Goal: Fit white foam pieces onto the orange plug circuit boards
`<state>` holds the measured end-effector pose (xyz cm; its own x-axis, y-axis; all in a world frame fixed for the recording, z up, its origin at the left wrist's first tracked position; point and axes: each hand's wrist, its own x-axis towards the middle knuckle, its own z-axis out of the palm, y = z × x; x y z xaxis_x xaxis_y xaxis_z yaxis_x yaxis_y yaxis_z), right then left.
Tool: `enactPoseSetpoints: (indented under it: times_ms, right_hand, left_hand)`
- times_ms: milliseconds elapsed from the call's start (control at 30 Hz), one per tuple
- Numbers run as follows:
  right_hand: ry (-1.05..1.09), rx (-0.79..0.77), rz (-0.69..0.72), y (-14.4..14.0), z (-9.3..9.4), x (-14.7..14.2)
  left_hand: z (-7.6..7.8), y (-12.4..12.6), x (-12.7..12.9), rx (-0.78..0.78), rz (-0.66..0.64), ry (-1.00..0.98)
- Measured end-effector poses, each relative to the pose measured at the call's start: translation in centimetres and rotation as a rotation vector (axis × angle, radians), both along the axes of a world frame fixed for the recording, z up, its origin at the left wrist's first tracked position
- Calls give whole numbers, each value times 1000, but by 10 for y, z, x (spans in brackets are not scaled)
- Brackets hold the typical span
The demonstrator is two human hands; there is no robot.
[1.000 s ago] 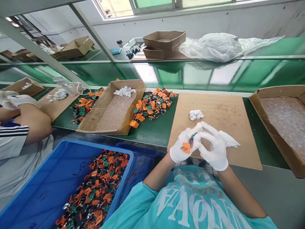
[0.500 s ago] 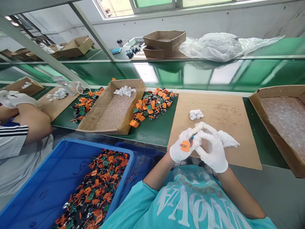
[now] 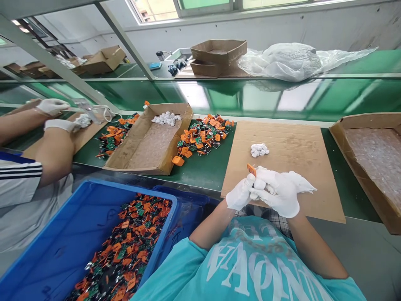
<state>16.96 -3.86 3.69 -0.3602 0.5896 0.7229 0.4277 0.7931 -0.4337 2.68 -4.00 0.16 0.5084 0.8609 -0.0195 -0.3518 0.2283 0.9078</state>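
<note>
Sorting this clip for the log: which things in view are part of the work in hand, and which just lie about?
In hand:
- left hand and right hand, white-gloved, together gripping a small orange-tabbed part
- little heap of white plastic pieces
- flat brown cardboard sheet

Lying about:
- blue plastic crate
- crumpled clear plastic bag
- co-worker's gloved hand
</note>
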Motion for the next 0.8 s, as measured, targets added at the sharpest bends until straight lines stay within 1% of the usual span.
enactPoseSetpoints:
  times_ms: [67, 100, 133, 200, 267, 367, 467, 533, 633, 733, 800]
  right_hand:
    - [13, 40, -15, -1, 0, -3]
    - [20, 21, -6, -2, 1, -4]
    - [23, -36, 13, -3, 1, -5]
    - [42, -231, 81, -4, 2, -5]
    - [152, -407, 159, -4, 1, -7]
    - [404, -514, 197, -5, -1, -11]
    - [471, -622, 231, -7, -1, -14]
    - [497, -695, 248, -8, 1, -15]
    - [539, -732, 228, -8, 6, -15]
    - [523, -736, 227, -8, 13, -13]
    - [468, -750, 201, -9, 19, -11]
  left_hand:
    - [-3, 0, 2, -17, 33, -60]
    - [-2, 0, 1, -22, 52, -65]
    - [-1, 0, 0, -32, 74, -51]
    - [3, -1, -1, -52, 98, -2]
    - [5, -3, -2, -55, 119, 46]
    - [2, -6, 1, -40, 171, 79]
    - [-5, -8, 1, 17, 163, 102]
    - [-5, -10, 0, 75, 152, 147]
    - [3, -15, 0, 105, 156, 195]
    - [11, -19, 2, 49, 151, 207]
    - [14, -21, 4, 21, 165, 209]
